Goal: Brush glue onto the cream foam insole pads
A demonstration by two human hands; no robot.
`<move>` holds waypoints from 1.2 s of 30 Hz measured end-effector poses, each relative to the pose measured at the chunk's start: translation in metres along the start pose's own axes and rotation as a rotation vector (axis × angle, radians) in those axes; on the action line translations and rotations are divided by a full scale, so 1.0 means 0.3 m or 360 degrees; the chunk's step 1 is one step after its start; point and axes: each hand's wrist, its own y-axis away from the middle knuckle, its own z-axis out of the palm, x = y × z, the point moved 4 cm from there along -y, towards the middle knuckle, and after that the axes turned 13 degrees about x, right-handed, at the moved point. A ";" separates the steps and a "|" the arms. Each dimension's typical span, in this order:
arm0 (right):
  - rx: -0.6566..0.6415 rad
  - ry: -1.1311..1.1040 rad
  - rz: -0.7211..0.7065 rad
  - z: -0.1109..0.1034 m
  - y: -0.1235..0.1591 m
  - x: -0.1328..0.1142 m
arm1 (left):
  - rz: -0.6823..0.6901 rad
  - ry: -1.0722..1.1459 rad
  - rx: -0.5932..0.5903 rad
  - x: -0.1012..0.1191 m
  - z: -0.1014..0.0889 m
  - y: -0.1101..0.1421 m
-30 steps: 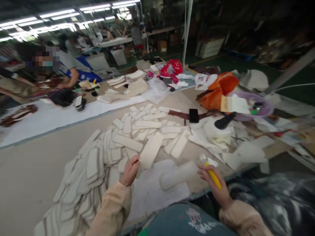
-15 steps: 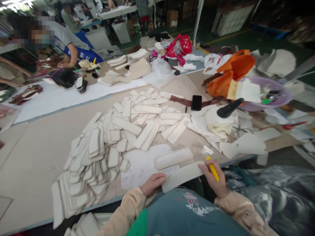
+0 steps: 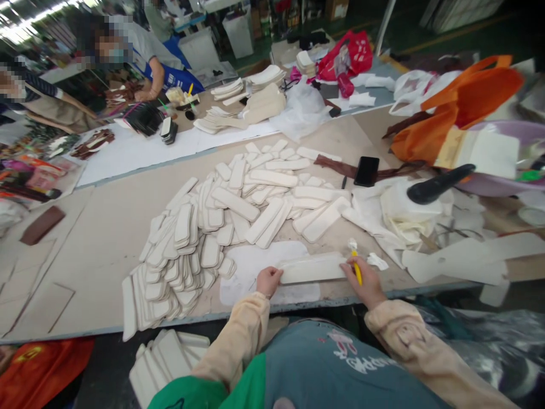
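Observation:
My left hand (image 3: 268,280) is closed on the left end of a long cream padded strip (image 3: 313,268) that lies across a white sheet (image 3: 255,262) near the table's front edge. My right hand (image 3: 363,278) rests at the strip's right end and grips a yellow-handled brush (image 3: 356,267) with its white tip pointing up. A large heap of similar cream strips (image 3: 221,221) spreads over the table just beyond my hands.
A black phone (image 3: 367,170) and a black tool (image 3: 438,183) lie on white material at the right, by an orange bag (image 3: 455,108) and a purple basin (image 3: 528,133). More strips (image 3: 166,358) are stacked below the table edge. Other people (image 3: 140,62) work at the far left.
My left hand took a strip from the heap and, with the right hand, brought it to the front edge. It now lies flat on the white sheet. The camera tilted down.

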 end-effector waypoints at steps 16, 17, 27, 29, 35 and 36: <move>-0.0057 0.0359 -0.0215 0.099 -0.060 0.025 | 0.0100 -0.0290 0.0129 -0.015 0.026 -0.046; -0.0054 0.0375 -0.0229 0.098 -0.060 0.022 | 0.0095 -0.0282 0.0120 -0.017 0.026 -0.045; -0.0059 0.0510 -0.0243 0.107 -0.038 0.035 | 0.0078 -0.0262 0.0089 -0.027 0.034 -0.051; -0.0050 0.0525 -0.0232 0.107 -0.037 0.035 | 0.0094 -0.0267 0.0082 -0.026 0.034 -0.052; -0.0032 0.0577 -0.0195 0.111 -0.045 0.029 | 0.0139 -0.0306 0.0055 -0.014 0.028 -0.058; -0.0026 0.0582 -0.0193 0.113 -0.046 0.030 | 0.0143 -0.0313 0.0051 -0.013 0.028 -0.060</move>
